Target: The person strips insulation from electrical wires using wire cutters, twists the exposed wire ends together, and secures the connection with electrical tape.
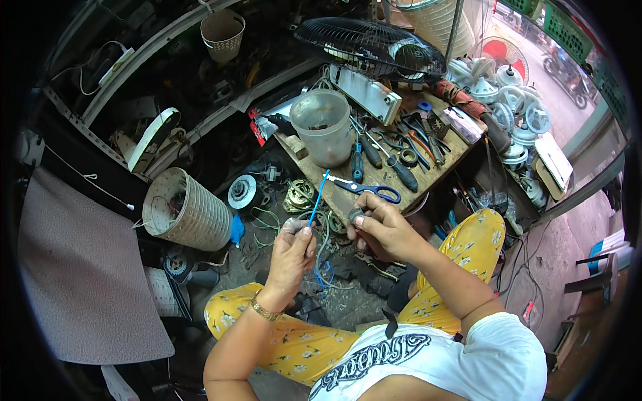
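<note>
My left hand (pixel 292 248) is closed, pinching a thin blue wire (pixel 319 196) that sticks up beyond the fingertips. Wrapped round a knife (pixel 342 202), my right hand (pixel 381 224) is level with it, a short distance to the right. The knife's flat, dull blade points up and to the left, and part of a brown handle shows below the fingers. Something dark and rounded (pixel 356 215) sits at the right thumb; I cannot make out what it is. Just beyond both hands, blue-handled scissors (pixel 378 192) lie at the near edge of a wooden bench (pixel 438 175).
A translucent bucket (pixel 321 130) stands on the bench beside screwdrivers (pixel 358 162) and pliers (pixel 420 144). Behind them rests a black fan guard (pixel 371 47). Loose wires (pixel 326 271) and a motor part (pixel 299 195) lie below. A slatted basket (pixel 186 208) stands left; white fan parts (pixel 515 100) are piled right.
</note>
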The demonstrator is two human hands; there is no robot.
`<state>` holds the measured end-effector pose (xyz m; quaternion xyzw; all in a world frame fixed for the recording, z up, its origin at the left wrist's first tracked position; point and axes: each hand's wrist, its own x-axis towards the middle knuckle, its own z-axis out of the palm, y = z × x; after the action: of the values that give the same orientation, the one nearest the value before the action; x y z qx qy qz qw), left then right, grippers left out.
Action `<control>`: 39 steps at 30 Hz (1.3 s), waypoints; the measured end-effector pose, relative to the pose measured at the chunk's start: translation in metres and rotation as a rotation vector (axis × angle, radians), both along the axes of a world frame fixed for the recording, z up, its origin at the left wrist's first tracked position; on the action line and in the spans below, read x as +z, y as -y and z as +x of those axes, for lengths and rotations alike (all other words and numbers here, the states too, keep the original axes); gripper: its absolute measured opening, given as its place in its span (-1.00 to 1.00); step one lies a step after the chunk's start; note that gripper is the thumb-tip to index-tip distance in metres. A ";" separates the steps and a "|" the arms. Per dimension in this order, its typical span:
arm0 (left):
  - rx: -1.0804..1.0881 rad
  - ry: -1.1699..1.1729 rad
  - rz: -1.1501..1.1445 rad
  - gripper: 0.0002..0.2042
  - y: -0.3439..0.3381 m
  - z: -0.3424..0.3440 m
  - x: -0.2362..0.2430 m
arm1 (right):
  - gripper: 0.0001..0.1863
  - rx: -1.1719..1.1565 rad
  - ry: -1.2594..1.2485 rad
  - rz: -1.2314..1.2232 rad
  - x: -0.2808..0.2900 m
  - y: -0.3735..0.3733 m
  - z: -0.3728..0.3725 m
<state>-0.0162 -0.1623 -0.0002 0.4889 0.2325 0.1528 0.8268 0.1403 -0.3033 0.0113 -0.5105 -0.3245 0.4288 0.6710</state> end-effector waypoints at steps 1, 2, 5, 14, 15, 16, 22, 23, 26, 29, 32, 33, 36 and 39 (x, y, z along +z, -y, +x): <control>-0.002 0.002 0.010 -0.87 0.001 0.000 0.000 | -0.84 0.028 -0.064 -0.038 -0.001 0.000 0.000; -0.003 0.005 0.036 -0.89 0.002 0.000 -0.001 | -0.84 0.042 -0.135 -0.091 -0.002 -0.001 -0.001; -0.008 0.026 0.080 -0.91 0.007 0.001 -0.001 | -0.82 0.121 -0.134 -0.065 -0.006 -0.006 -0.004; 0.035 0.024 0.370 -0.90 0.019 0.001 -0.003 | -0.69 0.223 0.003 -0.069 -0.008 -0.016 -0.014; 0.037 0.030 0.365 -0.90 0.020 0.002 -0.003 | -0.69 0.223 0.002 -0.083 -0.008 -0.016 -0.014; 0.034 0.030 0.379 -0.89 0.021 0.001 -0.003 | -0.68 0.221 0.007 -0.086 -0.008 -0.015 -0.015; 0.041 0.024 0.413 -0.87 0.025 0.001 0.001 | -0.68 0.221 0.035 -0.110 -0.008 -0.016 -0.015; 0.041 0.034 0.413 -0.87 0.025 0.001 0.002 | -0.68 0.229 0.040 -0.102 -0.008 -0.015 -0.015; 0.030 -0.030 0.424 -0.93 0.025 -0.001 0.006 | -0.70 0.225 0.025 -0.126 -0.005 -0.013 -0.014; 0.018 -0.004 0.501 -0.92 0.025 -0.002 0.007 | -0.78 0.218 -0.002 -0.111 -0.003 -0.011 -0.014; 0.011 0.000 0.581 -0.92 0.025 -0.001 0.006 | -0.78 0.201 -0.001 -0.125 -0.003 -0.009 -0.013; 0.010 -0.001 0.579 -0.92 0.025 -0.001 0.006 | -0.78 0.195 0.002 -0.138 -0.004 -0.009 -0.013; 0.021 0.000 0.604 -0.93 0.025 -0.001 0.006 | -0.79 0.181 -0.008 -0.133 -0.006 -0.008 -0.012; -0.002 -0.027 0.619 -0.94 0.024 -0.002 0.007 | -0.72 0.200 -0.045 -0.109 -0.009 -0.007 -0.010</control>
<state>-0.0181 -0.1866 0.0065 0.7198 0.1853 0.2091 0.6355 0.1305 -0.2960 0.0026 -0.5016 -0.3348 0.5218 0.6033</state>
